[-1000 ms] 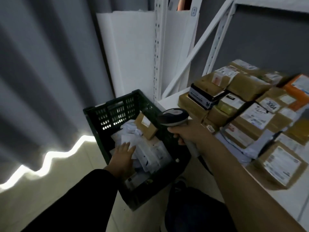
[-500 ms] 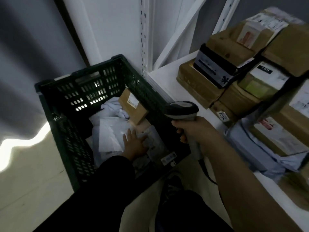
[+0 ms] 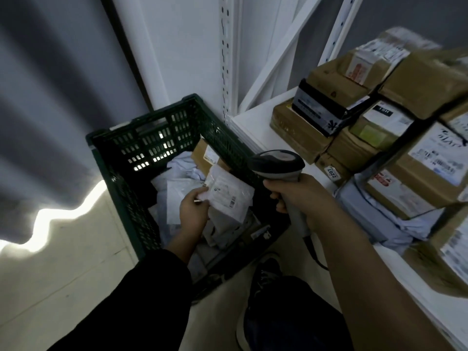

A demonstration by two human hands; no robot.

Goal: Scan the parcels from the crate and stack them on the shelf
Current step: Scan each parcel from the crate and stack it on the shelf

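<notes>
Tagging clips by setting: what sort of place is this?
Probably a parcel storage or sorting room: labelled cardboard parcels stacked on a white shelf, a green crate of mailers, a barcode scanner in the right hand.

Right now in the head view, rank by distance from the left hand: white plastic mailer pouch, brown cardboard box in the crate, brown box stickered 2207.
1. White plastic mailer pouch: gripped by the left hand.
2. Brown cardboard box: far in the crate.
3. Box stickered 2207: on the shelf.
</notes>
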